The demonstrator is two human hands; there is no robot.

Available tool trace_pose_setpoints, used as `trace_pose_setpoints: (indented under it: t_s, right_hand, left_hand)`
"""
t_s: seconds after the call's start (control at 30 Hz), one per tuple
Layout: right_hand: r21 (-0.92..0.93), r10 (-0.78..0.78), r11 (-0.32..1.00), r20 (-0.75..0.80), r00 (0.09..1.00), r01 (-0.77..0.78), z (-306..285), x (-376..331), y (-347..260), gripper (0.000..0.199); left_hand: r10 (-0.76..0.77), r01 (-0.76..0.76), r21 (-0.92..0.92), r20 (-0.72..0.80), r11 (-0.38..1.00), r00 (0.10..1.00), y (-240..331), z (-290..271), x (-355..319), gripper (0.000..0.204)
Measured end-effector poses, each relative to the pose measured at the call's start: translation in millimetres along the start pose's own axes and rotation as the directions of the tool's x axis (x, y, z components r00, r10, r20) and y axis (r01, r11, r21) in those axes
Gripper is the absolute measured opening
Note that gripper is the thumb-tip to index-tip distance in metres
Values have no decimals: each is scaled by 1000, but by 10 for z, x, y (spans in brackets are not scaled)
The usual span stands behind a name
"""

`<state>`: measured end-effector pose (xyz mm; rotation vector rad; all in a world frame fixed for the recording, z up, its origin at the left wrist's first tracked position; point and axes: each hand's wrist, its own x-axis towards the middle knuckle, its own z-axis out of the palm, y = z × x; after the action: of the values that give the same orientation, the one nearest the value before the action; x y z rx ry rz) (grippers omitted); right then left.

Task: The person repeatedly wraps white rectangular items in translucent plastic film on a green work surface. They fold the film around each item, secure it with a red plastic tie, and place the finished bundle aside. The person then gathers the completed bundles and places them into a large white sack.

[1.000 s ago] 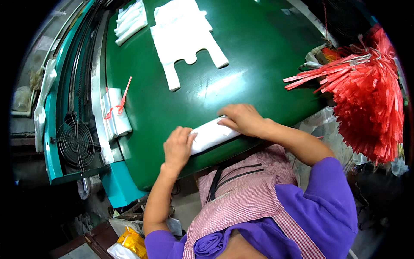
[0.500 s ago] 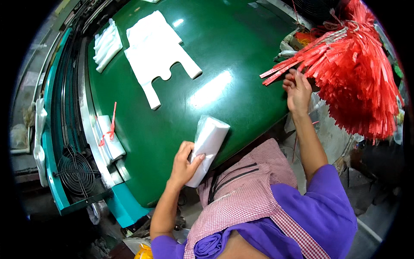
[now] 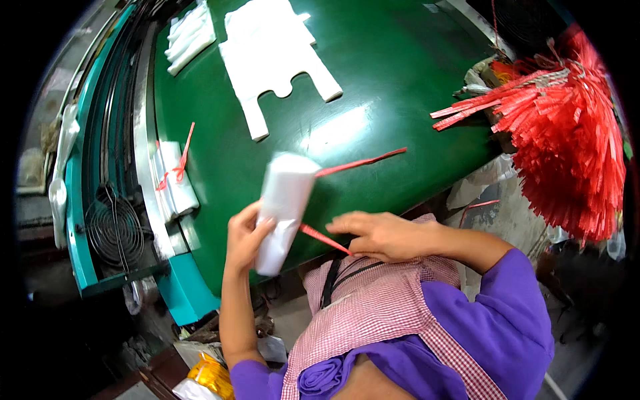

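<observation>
My left hand (image 3: pixel 245 235) is wrapped round a folded bundle of white plastic bags (image 3: pixel 287 207), holding it tilted upright over the near edge of the green table. A red plastic strip (image 3: pixel 325 239) runs behind the bundle. One end sticks out to the upper right; the lower end reaches my right hand (image 3: pixel 383 237), which appears to pinch it, though the fingertips are partly hidden and slightly blurred. Farther back, a flat stack of white T-shirt bags (image 3: pixel 263 57) lies with its handles towards me. At the left edge rests another bundle (image 3: pixel 177 190), tied with a red strip.
The green table (image 3: pixel 400 87) has a rounded near edge. A large bunch of red strips (image 3: pixel 553 133) hangs at the right, its loose ends over the table. More folded white bags (image 3: pixel 190 37) lie far left. A teal machine frame (image 3: pixel 187 287) and round wire guard (image 3: pixel 115 227) border the left.
My right hand has come from the hanging bunch to beside the bundle, bringing a red strip. My left hand and its bundle have shifted left, and the view has turned slightly.
</observation>
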<state>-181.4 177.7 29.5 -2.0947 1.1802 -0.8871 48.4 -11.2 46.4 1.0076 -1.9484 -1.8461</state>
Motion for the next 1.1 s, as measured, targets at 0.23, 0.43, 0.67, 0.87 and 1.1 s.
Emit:
trace_pose_setpoints:
  t_s: [0.23,0.43,0.67,0.87,1.1]
  right_hand:
    - [877,474,416,16,881,-240,-104,619,245,15]
    - [-131,314,943,53,948,-305,-63,597,250,22]
    - [-320,-134,942,-95,986,98,162,564,-11,18]
    - [818,560,383,164,812,-429,-69,785,461,20]
    - [116,238,967,-89,967,-227,24,723,498,16]
  left_hand:
    - [257,-415,671,326,615,910,32,539,363,35]
    - [343,-336,103,-56,936,938,-379,489,163,25]
    - [93,-106,-89,-141,990,986,-290,548,273,6]
    - [508,-460,283,-128,842,852,-498,604,132,7]
    - [726,-642,597,137,482,673,-282,565,57,11]
